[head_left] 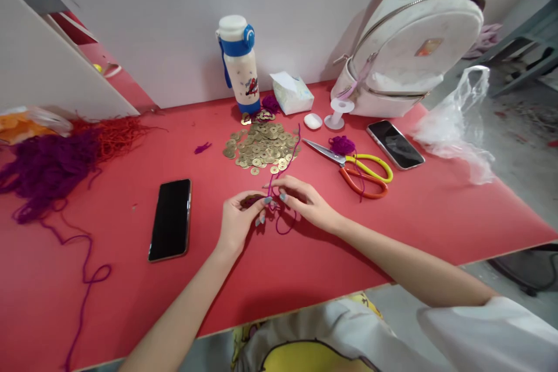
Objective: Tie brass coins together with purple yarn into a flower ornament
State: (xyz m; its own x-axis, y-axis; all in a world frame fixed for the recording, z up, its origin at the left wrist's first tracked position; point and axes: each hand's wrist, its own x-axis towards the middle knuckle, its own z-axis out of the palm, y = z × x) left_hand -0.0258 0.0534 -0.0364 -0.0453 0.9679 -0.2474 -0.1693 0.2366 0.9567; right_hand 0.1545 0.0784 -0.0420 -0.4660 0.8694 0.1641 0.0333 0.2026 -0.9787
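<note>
Both hands meet over the red table, just in front of a pile of brass coins with holes (264, 145). My left hand (239, 215) is closed, thumb and fingers pinching purple cord (285, 231); a coin or two seem to show inside its curled fingers. My right hand (311, 203) pinches the same cord between thumb and forefinger. One end of the cord rises past the fingers toward the coins, and a loop hangs below. How the cord passes between the fingertips is too small to make out.
Scissors (364, 174) and a purple cord bundle (342, 145) lie right of the coins. Phones lie left (171, 220) and right (396, 145). Behind stand a bottle (244, 72), a tissue pack (296, 97) and a white backpack (405, 52). Purple yarn (52, 168) heaps at left.
</note>
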